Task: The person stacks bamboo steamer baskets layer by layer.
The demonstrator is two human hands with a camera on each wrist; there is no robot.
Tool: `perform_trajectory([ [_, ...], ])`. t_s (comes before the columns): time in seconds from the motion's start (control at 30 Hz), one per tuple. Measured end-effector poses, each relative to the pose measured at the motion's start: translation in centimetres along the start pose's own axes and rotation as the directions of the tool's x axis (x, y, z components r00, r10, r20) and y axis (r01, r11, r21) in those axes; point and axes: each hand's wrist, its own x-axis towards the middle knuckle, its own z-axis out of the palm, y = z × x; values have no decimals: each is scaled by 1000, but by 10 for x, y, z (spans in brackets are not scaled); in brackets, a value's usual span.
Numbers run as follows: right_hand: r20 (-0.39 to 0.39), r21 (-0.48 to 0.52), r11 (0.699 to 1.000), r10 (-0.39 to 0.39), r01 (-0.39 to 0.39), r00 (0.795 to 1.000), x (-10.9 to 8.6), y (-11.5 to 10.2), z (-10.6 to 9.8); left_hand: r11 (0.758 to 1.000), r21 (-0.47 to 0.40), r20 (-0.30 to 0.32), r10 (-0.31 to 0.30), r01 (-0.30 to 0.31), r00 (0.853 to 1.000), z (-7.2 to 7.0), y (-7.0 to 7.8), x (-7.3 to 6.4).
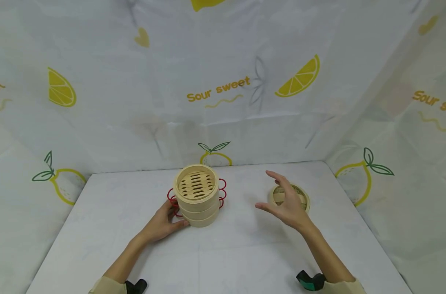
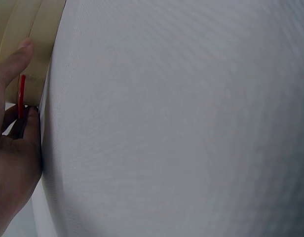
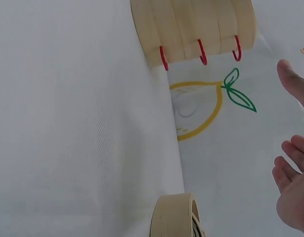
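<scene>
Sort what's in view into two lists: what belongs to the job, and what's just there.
Part of the job, it seems:
three-tier bamboo steamer, gripped by the left hand
round bamboo lid, near the right hand

Just there:
white tabletop
lemon-print backdrop

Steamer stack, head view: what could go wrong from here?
1. The left hand touches the steamer stack low on one side, with the right hand away from it, so a lift or shove might tip the stack or shift its upper tiers.
2. A red loop sits right by the left fingers and could snag them.
3. The right hand is open near the lid; a careless sweep might knock it.
</scene>
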Motion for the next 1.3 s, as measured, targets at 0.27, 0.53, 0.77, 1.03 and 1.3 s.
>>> perform_trajectory([
  [0.27,-46,27,994,-102,104,994,-3,17,-11,1000,11,-1,-2,2,1000,0,1,0],
  [0.53,-32,15,997,-73,74,997,-9,35,-23,1000,4,6,1,-1,1000,0,-1,1],
  [0.77,-28,-2,1000,-30,30,999,-14,52,-32,1000,3,3,-16,16,1000,-1,-1,1],
  [1.03,-22,8,1000,14,-14,1000,-17,67,-37,1000,-1,6,-8,8,1000,-1,-2,1],
  [1.3,-40,-14,1000,-21,21,999,-21,83,-39,1000,-11,2,-8,8,1000,0,-2,1],
])
